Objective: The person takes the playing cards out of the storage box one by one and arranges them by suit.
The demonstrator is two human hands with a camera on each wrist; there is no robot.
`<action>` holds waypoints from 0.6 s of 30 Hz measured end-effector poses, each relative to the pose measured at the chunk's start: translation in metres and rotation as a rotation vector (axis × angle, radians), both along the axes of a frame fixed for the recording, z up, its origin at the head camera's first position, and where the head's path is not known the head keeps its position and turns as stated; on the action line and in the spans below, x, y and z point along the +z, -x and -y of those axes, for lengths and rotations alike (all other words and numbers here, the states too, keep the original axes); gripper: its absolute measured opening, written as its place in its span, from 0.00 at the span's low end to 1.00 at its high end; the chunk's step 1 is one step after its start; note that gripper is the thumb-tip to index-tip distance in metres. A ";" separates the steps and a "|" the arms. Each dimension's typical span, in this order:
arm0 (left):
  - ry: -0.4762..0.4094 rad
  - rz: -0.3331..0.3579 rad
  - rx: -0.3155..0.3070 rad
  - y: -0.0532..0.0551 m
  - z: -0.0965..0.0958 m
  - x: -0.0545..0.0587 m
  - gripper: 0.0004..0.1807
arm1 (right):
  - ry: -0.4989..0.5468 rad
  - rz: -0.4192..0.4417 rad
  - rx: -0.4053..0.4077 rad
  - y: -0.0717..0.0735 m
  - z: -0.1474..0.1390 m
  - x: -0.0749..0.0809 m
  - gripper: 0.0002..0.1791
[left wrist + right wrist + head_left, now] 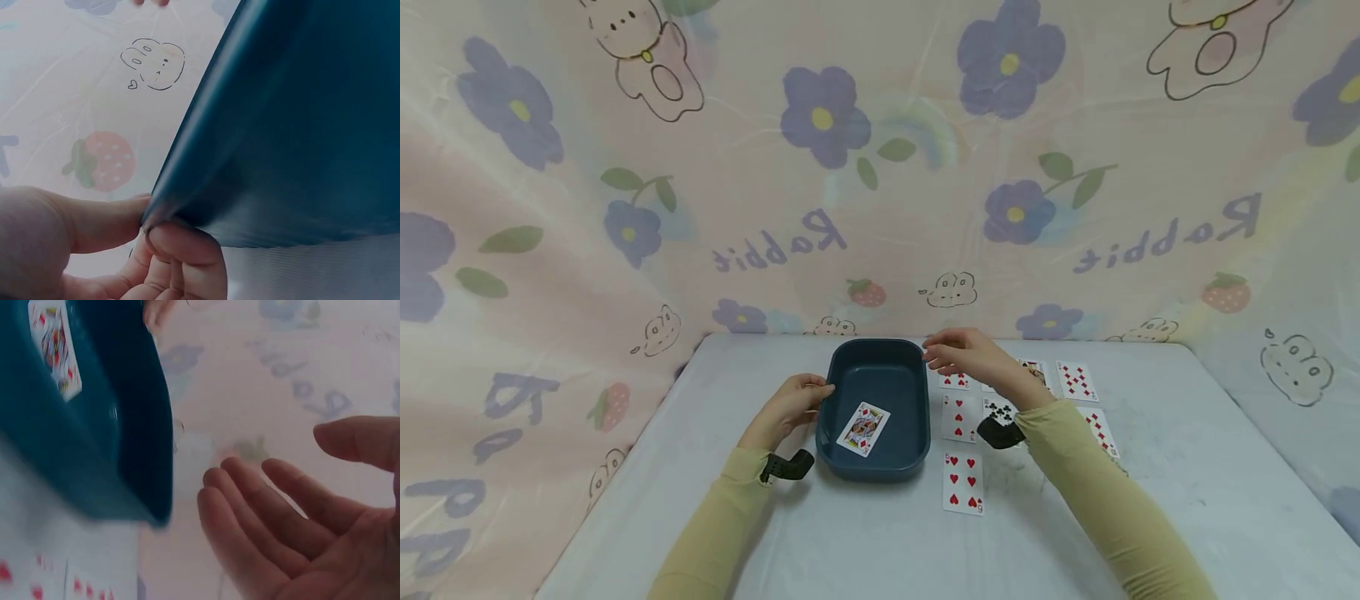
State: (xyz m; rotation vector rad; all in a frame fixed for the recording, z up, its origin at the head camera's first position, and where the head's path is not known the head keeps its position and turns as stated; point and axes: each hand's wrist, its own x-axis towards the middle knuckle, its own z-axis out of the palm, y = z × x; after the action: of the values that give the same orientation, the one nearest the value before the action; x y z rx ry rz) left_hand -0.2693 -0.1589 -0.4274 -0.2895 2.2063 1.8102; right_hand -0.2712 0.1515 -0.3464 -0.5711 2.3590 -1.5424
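Observation:
A dark blue rectangular bin (887, 385) stands on the white table, with a king of diamonds (863, 429) lying face up inside it. At the bin's left side, my left hand (786, 410) pinches the rim; the left wrist view shows the thumb (109, 222) on the outside and curled fingers against the wall. My right hand (973, 354) is raised by the far right corner of the bin. Its fingers (269, 519) are spread and slightly bent with nothing in them, just apart from the bin's edge in the right wrist view.
Right of the bin, several playing cards lie face up in rows, among them a six of hearts (962, 483), a hearts card (959, 417), a clubs card (997, 407) and a diamonds card (1077, 381). A patterned curtain (895, 192) hangs behind the table (880, 542).

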 end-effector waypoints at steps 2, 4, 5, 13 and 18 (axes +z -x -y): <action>-0.002 0.002 0.007 0.000 0.000 0.000 0.12 | 0.000 0.009 0.028 0.002 0.016 -0.002 0.19; -0.005 -0.001 0.011 0.000 0.000 0.000 0.12 | 0.006 0.040 0.055 0.005 0.031 -0.008 0.19; -0.010 -0.003 0.011 -0.001 -0.001 0.000 0.12 | 0.009 0.066 0.064 0.006 0.037 -0.011 0.18; -0.025 -0.012 0.024 -0.003 -0.003 -0.002 0.12 | -0.028 0.191 0.117 0.013 0.077 -0.037 0.19; -0.018 -0.016 0.029 -0.003 -0.002 -0.002 0.12 | -0.091 0.249 0.138 0.015 0.091 -0.045 0.20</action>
State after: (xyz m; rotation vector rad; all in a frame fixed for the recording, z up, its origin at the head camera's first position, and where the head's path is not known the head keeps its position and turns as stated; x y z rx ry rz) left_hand -0.2661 -0.1568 -0.4298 -0.3055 2.2067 1.8522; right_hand -0.2860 0.0601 -0.3919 -0.4800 2.1428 -1.3535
